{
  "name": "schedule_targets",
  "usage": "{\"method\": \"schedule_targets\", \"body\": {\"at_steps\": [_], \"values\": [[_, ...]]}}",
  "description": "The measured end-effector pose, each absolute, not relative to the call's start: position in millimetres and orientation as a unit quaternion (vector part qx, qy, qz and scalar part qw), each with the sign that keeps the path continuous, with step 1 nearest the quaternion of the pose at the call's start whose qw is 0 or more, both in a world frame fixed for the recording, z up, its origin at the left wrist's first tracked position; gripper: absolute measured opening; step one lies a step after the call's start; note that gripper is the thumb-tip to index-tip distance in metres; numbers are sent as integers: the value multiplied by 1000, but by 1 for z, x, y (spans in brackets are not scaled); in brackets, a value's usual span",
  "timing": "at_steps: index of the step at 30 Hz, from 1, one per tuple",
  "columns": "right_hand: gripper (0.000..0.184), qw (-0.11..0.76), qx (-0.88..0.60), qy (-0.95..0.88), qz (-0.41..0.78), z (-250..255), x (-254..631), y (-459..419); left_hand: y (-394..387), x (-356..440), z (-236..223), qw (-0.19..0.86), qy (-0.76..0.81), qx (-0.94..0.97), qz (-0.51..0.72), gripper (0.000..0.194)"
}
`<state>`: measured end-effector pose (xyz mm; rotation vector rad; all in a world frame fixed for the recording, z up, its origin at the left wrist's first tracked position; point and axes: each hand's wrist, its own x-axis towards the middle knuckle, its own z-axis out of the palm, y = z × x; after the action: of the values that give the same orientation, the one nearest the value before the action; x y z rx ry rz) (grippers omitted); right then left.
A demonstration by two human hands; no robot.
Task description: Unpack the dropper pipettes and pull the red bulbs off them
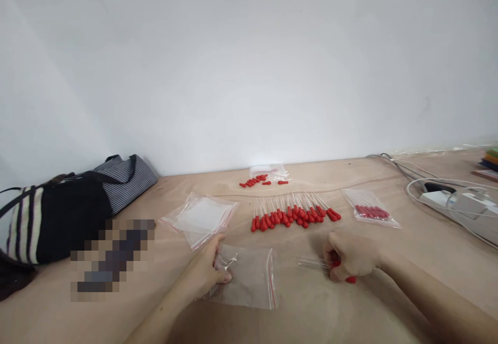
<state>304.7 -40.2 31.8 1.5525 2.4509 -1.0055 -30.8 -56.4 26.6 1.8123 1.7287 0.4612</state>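
Observation:
My left hand [205, 267] grips the left end of a clear zip-lock bag [251, 279], thumb on top. The bag lies flat, its red-striped seal facing right. To the right of it, my right hand [356, 256] is closed around several droppers [350, 279]. Their red rubber bulbs are partly hidden by the fingers, and the thin clear tubes point left toward the bag. Beyond my hands a row of red-bulbed droppers [288, 215] lies side by side, tubes pointing away from me. A stack of flat zip-lock bags [206, 217] is just past my left hand.
A filled bag of droppers [371, 209] lies right of the row. Near the wall are loose red bulbs [254, 180] and another bag [268, 170]. A white power strip [462, 204] with cables sits at right. Fabric bags [73, 214] and a blurred item [116, 261] are at left.

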Motion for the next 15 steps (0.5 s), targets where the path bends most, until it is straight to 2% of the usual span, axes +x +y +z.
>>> {"method": "schedule_targets", "body": {"at_steps": [4, 7, 9, 12, 15], "values": [[7, 22, 499, 771, -395, 32, 314, -34, -54, -37, 41, 338, 623, 677, 198, 69], [9, 2, 489, 741, -460, 36, 315, -33, -36, -58, 57, 332, 622, 648, 289, 74], [11, -19, 477, 723, -499, 39, 314, -33, -18, -80, 66, 300, 634, 627, 339, 78], [12, -71, 454, 701, -545, 38, 307, -30, 11, -115, 72, 256, 667, 628, 309, 78], [16, -135, 447, 683, -561, 36, 297, -24, 29, -131, 68, 94, 690, 666, 267, 63]]}}
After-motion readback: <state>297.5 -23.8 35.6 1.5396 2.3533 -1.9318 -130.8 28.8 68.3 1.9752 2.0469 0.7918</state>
